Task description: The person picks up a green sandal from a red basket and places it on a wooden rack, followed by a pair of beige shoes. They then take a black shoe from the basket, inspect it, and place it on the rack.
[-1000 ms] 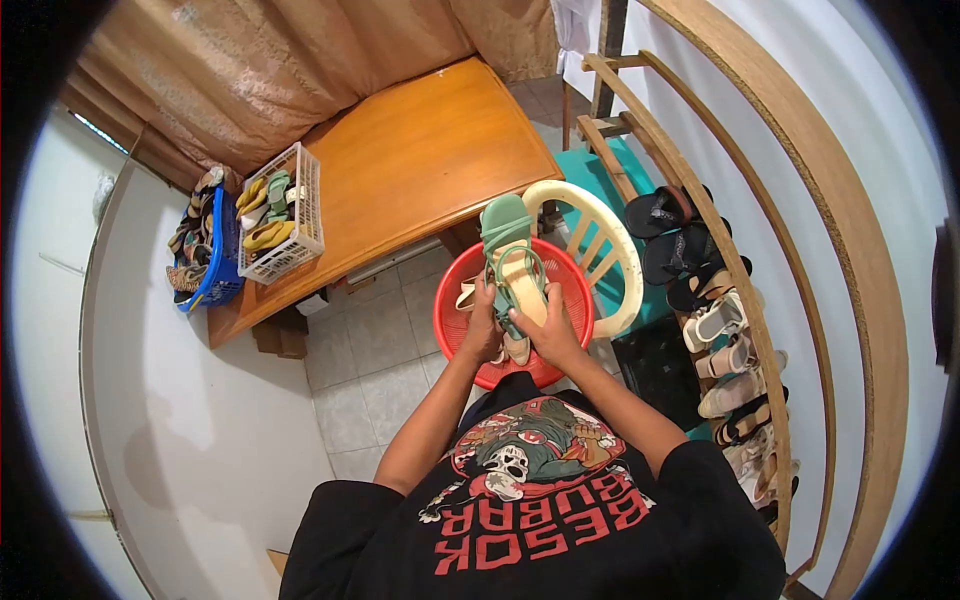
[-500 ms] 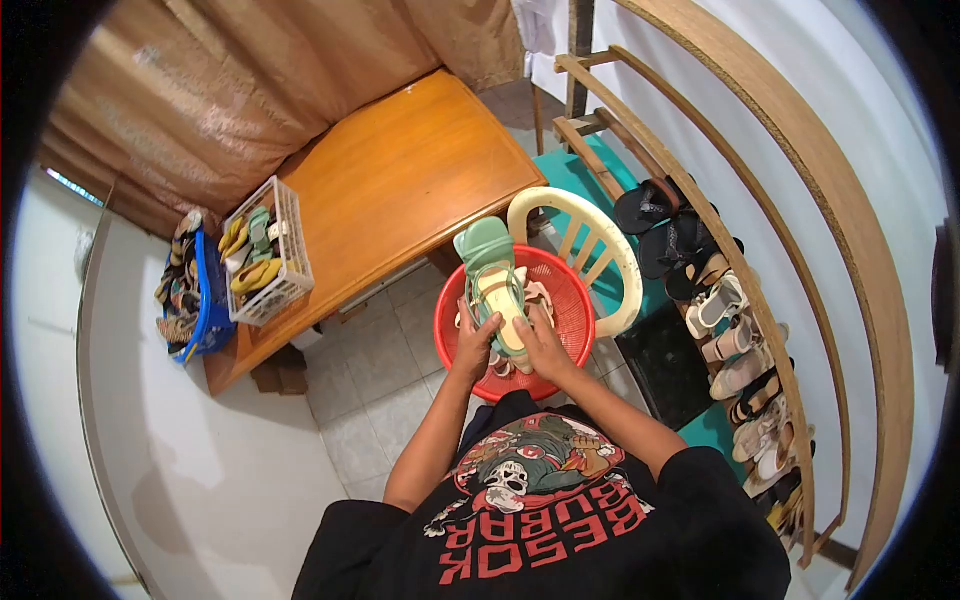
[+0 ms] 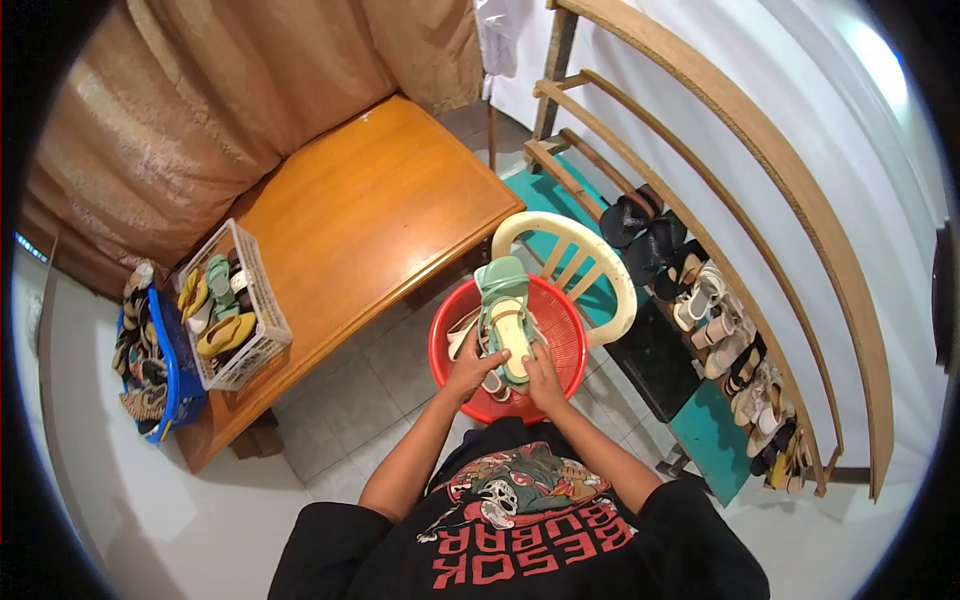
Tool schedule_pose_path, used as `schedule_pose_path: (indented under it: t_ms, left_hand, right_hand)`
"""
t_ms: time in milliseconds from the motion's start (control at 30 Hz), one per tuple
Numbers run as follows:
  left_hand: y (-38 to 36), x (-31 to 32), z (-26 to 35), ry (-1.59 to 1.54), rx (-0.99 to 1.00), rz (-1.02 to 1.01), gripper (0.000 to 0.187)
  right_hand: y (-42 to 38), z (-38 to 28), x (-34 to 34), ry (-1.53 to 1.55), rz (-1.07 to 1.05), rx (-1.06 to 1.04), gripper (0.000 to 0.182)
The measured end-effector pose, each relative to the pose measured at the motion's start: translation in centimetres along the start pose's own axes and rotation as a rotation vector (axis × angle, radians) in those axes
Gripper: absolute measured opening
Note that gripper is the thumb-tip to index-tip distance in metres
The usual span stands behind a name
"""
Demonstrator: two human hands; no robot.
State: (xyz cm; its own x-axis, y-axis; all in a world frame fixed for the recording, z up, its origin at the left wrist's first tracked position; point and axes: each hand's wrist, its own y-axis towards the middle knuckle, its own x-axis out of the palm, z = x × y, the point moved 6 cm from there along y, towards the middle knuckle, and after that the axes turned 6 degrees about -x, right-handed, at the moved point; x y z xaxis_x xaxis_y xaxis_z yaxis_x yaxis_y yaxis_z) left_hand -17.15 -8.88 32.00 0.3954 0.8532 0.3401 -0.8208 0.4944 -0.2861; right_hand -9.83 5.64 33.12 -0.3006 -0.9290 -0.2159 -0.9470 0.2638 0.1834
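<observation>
The left hand (image 3: 468,373) and right hand (image 3: 543,380) grip green sandals (image 3: 503,275) over the red basket (image 3: 573,345); moving them likely calls for both.

Sandals (image 3: 510,325) above basket (image 3: 562,345), chair back (image 3: 622,285) behind

**Green Sandals (image 3: 509,322) Mask Much Inside Red Basket (image 3: 562,345)**

From here, fingers of the left hand (image 3: 469,374) and right hand (image 3: 543,380) vanish beneath the pair. The basket blocks the seat of a cream chair (image 3: 627,300). A black T-shirt (image 3: 600,565) is cropped at bottom; shoes (image 3: 783,455) low on the wooden rack (image 3: 868,355) prove unidentifiably small.
</observation>
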Motion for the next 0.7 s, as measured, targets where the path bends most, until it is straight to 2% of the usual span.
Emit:
schedule_pose_path:
  t_ms: [67, 133, 200, 400, 433, 533, 600, 700]
  left_hand:
    - [0.8, 0.0, 0.0, -0.081, -0.051, -0.045, 0.070]
    - [1.7, 1.0, 0.6, -0.047, -0.071, -0.117, 0.070]
    - [2.4, 3.3, 0.9, -0.083, -0.091, -0.150, 0.074]
    - [4.9, 8.7, 2.1, -0.057, -0.044, -0.186, 0.090]
    - [4.9, 9.4, 2.6, -0.012, -0.051, -0.209, 0.090]
    - [5.5, 10.7, 3.6, 0.121, -0.055, -0.220, 0.092]
    - [5.3, 11.1, 4.1, 0.084, -0.124, -0.209, 0.093]
    - [6.8, 10.4, 3.1, 0.043, -0.067, -0.228, 0.096]
  right_hand:
    - [-0.1, -0.2, 0.3, 0.041, -0.017, 0.048, 0.032]
    - [-0.3, 0.9, -0.6, 0.030, 0.066, 0.062, 0.033]
    - [-0.5, 1.9, -2.0, 0.117, 0.120, 0.164, 0.033]
    - [1.1, -0.5, -7.0, 0.165, 0.366, 0.089, 0.035]
    - [1.3, 1.0, -7.6, 0.076, 0.433, 0.042, 0.035]
    - [2.0, 1.9, -8.4, 0.030, 0.400, 0.062, 0.036]
    - [2.7, 1.7, -8.2, 0.068, 0.401, 0.054, 0.037]
    - [3.7, 0.7, -7.7, 0.205, 0.393, 0.126, 0.035]
